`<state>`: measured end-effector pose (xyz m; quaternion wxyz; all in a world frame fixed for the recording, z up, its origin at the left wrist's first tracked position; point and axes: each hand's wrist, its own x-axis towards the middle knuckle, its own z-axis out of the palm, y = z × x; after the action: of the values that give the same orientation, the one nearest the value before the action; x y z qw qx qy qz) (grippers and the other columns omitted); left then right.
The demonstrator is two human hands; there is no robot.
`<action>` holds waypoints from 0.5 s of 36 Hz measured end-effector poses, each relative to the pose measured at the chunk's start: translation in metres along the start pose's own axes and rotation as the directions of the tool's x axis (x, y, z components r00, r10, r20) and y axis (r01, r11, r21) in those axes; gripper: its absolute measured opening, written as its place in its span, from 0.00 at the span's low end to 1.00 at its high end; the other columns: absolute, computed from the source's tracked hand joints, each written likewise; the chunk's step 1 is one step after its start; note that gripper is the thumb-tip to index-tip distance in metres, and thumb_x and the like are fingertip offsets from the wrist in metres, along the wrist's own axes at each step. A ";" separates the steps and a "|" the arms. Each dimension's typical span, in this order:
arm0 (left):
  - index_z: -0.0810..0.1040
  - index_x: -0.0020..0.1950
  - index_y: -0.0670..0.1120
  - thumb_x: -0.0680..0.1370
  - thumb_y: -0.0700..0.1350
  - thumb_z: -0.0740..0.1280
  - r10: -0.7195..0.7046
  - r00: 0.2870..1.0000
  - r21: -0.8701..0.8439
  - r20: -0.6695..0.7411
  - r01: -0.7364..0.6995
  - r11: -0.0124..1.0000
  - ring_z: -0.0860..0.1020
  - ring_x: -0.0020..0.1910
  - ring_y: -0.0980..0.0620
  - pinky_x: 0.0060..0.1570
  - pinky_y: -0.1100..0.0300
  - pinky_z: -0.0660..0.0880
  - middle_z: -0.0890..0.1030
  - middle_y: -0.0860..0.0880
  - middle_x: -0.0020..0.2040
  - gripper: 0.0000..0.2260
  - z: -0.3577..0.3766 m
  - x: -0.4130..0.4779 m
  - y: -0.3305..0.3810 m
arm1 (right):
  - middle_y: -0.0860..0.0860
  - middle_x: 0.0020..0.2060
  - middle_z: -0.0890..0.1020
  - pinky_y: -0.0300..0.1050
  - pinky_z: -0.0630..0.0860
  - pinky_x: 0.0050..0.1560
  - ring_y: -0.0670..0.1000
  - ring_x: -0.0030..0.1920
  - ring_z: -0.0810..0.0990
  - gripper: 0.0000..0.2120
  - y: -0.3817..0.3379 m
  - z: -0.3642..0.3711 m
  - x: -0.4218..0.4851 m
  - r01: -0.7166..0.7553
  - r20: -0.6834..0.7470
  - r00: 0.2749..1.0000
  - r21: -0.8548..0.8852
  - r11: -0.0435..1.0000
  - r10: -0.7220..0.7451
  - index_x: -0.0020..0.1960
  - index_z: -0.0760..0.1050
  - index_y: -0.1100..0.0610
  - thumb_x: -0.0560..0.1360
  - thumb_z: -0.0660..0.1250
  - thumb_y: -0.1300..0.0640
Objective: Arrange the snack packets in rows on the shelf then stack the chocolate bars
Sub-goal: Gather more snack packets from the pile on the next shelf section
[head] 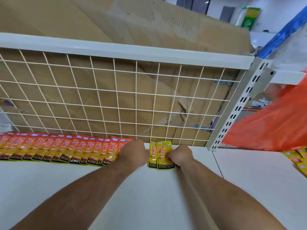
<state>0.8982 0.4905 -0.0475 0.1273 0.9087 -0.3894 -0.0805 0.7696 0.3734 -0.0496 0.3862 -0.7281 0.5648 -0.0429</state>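
Left hand curled, grip hidden; right hand pinches yellow pkt.

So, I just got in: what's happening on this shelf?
A person is lining snack packets along the mesh. The red row fills the left; the right hand pinches one of two yellow packets next to it, the left hand at the row's end. Spare packets lie far right.

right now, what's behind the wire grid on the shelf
Torn brown cardboard, seen through the grid and rising above its rail. Whatever is behind the cardboard is covered.
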 end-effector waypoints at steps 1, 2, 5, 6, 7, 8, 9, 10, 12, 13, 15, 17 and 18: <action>0.76 0.52 0.45 0.79 0.53 0.62 0.003 1.000 0.000 -0.004 -0.003 1.000 0.79 0.53 0.45 0.40 0.58 0.68 0.80 0.46 0.53 0.12 0.000 -0.001 0.000 | 0.55 0.42 0.83 0.40 0.74 0.35 0.56 0.44 0.83 0.05 -0.001 0.000 -0.002 0.007 -0.013 1.000 -0.055 0.998 -0.008 0.39 0.75 0.57 0.71 0.67 0.56; 0.76 0.52 0.45 0.79 0.53 0.62 0.007 1.000 0.000 -0.008 -0.007 1.000 0.78 0.53 0.45 0.40 0.58 0.68 0.80 0.46 0.53 0.12 0.000 -0.001 0.000 | 0.55 0.46 0.83 0.41 0.76 0.39 0.56 0.48 0.83 0.04 -0.002 0.000 -0.003 0.015 -0.025 1.000 -0.104 0.994 -0.018 0.41 0.75 0.57 0.71 0.66 0.55; 0.77 0.54 0.45 0.79 0.53 0.61 0.012 1.000 0.005 -0.020 -0.012 1.000 0.78 0.54 0.45 0.40 0.58 0.68 0.80 0.46 0.53 0.13 0.000 -0.003 -0.002 | 0.52 0.53 0.82 0.45 0.77 0.49 0.56 0.54 0.81 0.08 -0.005 -0.001 -0.006 0.041 -0.042 0.998 -0.220 0.975 -0.051 0.49 0.76 0.55 0.72 0.65 0.54; 0.77 0.54 0.46 0.79 0.53 0.61 0.013 1.000 0.008 -0.024 -0.012 1.000 0.78 0.54 0.45 0.41 0.58 0.68 0.80 0.46 0.54 0.13 0.000 -0.004 -0.002 | 0.52 0.54 0.82 0.45 0.77 0.50 0.56 0.55 0.81 0.09 -0.004 -0.001 -0.005 0.045 -0.040 0.998 -0.242 0.969 -0.056 0.51 0.77 0.55 0.72 0.64 0.54; 0.77 0.54 0.46 0.79 0.53 0.61 0.014 0.999 0.013 -0.029 -0.013 1.000 0.78 0.55 0.45 0.41 0.58 0.69 0.80 0.46 0.54 0.13 0.000 -0.005 -0.002 | 0.53 0.55 0.82 0.46 0.77 0.51 0.56 0.55 0.81 0.11 -0.004 -0.001 -0.004 0.047 -0.037 0.998 -0.259 0.965 -0.059 0.52 0.78 0.55 0.72 0.64 0.54; 0.77 0.55 0.46 0.79 0.53 0.61 0.016 0.999 0.019 -0.033 -0.015 1.000 0.78 0.55 0.45 0.42 0.58 0.69 0.80 0.46 0.54 0.13 0.000 -0.006 -0.002 | 0.53 0.55 0.82 0.46 0.77 0.52 0.56 0.55 0.81 0.11 -0.003 -0.001 -0.003 0.048 -0.035 0.998 -0.270 0.962 -0.060 0.53 0.78 0.55 0.72 0.65 0.53; 0.77 0.55 0.46 0.79 0.53 0.61 0.018 0.999 0.024 -0.038 -0.017 1.000 0.78 0.55 0.45 0.42 0.57 0.69 0.80 0.46 0.54 0.14 0.000 -0.006 -0.002 | 0.53 0.55 0.82 0.46 0.78 0.52 0.56 0.55 0.81 0.11 -0.003 -0.001 -0.002 0.051 -0.035 0.997 -0.278 0.959 -0.063 0.52 0.78 0.55 0.72 0.65 0.53; 0.77 0.55 0.45 0.79 0.54 0.61 0.021 0.999 0.027 -0.042 -0.019 0.999 0.78 0.55 0.45 0.42 0.57 0.69 0.80 0.46 0.54 0.14 0.000 -0.007 -0.002 | 0.53 0.54 0.83 0.46 0.78 0.51 0.56 0.54 0.82 0.11 -0.003 -0.001 -0.002 0.056 -0.032 0.997 -0.287 0.956 -0.068 0.52 0.78 0.54 0.71 0.65 0.52; 0.77 0.56 0.45 0.79 0.54 0.61 0.021 0.999 0.026 -0.045 -0.020 0.999 0.78 0.55 0.45 0.43 0.57 0.70 0.80 0.46 0.55 0.14 -0.001 -0.008 -0.002 | 0.52 0.53 0.83 0.46 0.79 0.50 0.55 0.53 0.82 0.11 -0.004 -0.002 -0.001 0.069 -0.024 0.997 -0.304 0.950 -0.080 0.51 0.78 0.54 0.71 0.65 0.52; 0.77 0.55 0.46 0.79 0.54 0.61 0.018 0.999 0.024 -0.045 -0.017 1.000 0.78 0.55 0.45 0.44 0.57 0.70 0.80 0.46 0.55 0.14 -0.001 -0.008 -0.002 | 0.52 0.53 0.83 0.45 0.78 0.49 0.55 0.53 0.82 0.10 -0.004 -0.003 -0.001 0.073 -0.025 0.996 -0.313 0.947 -0.085 0.50 0.78 0.53 0.71 0.66 0.51; 0.77 0.55 0.46 0.79 0.54 0.61 0.011 0.999 0.015 -0.046 -0.010 1.000 0.78 0.55 0.45 0.44 0.57 0.71 0.79 0.46 0.55 0.14 -0.001 -0.010 -0.001 | 0.51 0.53 0.82 0.44 0.76 0.48 0.55 0.54 0.82 0.10 -0.005 -0.005 -0.001 0.080 -0.026 0.995 -0.326 0.942 -0.094 0.51 0.76 0.52 0.72 0.67 0.50; 0.77 0.55 0.47 0.79 0.54 0.61 0.007 0.999 0.014 -0.054 -0.006 1.000 0.78 0.55 0.45 0.45 0.56 0.71 0.79 0.46 0.54 0.13 -0.002 -0.012 -0.001 | 0.50 0.53 0.82 0.44 0.75 0.47 0.55 0.55 0.81 0.09 -0.005 -0.004 -0.001 0.092 -0.019 0.994 -0.335 0.938 -0.105 0.51 0.75 0.51 0.72 0.67 0.51; 0.77 0.55 0.47 0.79 0.54 0.61 0.007 0.998 0.016 -0.058 -0.006 1.000 0.78 0.55 0.45 0.46 0.56 0.72 0.80 0.47 0.54 0.13 -0.002 -0.013 0.000 | 0.50 0.53 0.82 0.44 0.75 0.47 0.55 0.54 0.81 0.08 -0.005 -0.004 -0.001 0.100 -0.015 0.994 -0.338 0.936 -0.112 0.50 0.74 0.51 0.72 0.67 0.51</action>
<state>0.8900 0.5007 -0.0451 0.1318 0.9104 -0.3889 -0.0508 0.7710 0.3728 -0.0438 0.2434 -0.8120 0.5301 0.0211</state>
